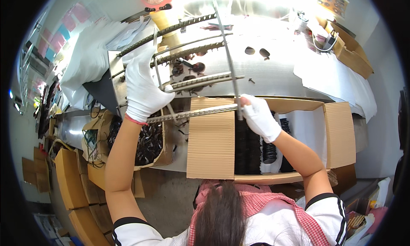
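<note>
Both my hands wear white gloves. My left hand (143,86) grips the left upright of a metal rack frame (200,49) with several toothed bars across it. My right hand (258,115) is closed on the lower end of the frame's right upright, where the lowest toothed bar (200,112) meets it. The frame is held over a shiny metal table (277,71). Below it stands an open cardboard box (337,135) with rows of small black parts (247,145) packed in white lining.
A second carton (147,143) of loose dark parts sits at lower left. Flat cardboard boxes (70,182) are stacked on the floor at left. White plastic sheeting (85,58) lies on the table's left end, more cartons (352,54) at its right.
</note>
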Available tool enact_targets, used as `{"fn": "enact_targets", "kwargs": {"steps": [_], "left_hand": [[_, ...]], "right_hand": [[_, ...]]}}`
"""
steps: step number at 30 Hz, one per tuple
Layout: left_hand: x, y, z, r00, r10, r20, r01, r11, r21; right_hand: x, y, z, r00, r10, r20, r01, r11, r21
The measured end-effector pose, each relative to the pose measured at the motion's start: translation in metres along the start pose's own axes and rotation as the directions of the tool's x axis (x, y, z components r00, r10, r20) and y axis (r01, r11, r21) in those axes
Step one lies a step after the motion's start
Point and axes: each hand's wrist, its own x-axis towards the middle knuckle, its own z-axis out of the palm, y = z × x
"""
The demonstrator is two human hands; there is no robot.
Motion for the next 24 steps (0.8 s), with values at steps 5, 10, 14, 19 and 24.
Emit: {"fn": "enact_targets", "kwargs": {"steps": [5,10,14,19,24], "left_hand": [[-0.052,-0.074,-0.030,0.985,-0.122,0.123,0.117,0.992,0.050],[-0.110,-0.144,-0.086,0.919,-0.300,0.255,0.232,0.936,0.264],[-0.140,-0.157,-0.107,0.898,-0.326,0.296,0.246,0.928,0.279],[-0.150,-0.140,-0.099,0.904,-0.275,0.327,0.203,0.950,0.236],[-0.164,-0.146,-0.100,0.875,-0.295,0.384,0.251,0.954,0.162]], "right_hand": [[0.033,0.032,0.051,0.956,-0.234,-0.175,0.222,0.971,-0.089],[0.090,0.069,0.016,0.789,0.504,-0.351,-0.230,0.772,0.592],[0.135,0.043,0.039,0.818,0.573,-0.056,-0.312,0.523,0.793],[0.155,-0.051,0.159,0.741,0.337,0.581,-0.639,0.618,0.458],[0.154,-0.061,0.183,0.860,0.197,0.470,-0.339,0.911,0.237]]}}
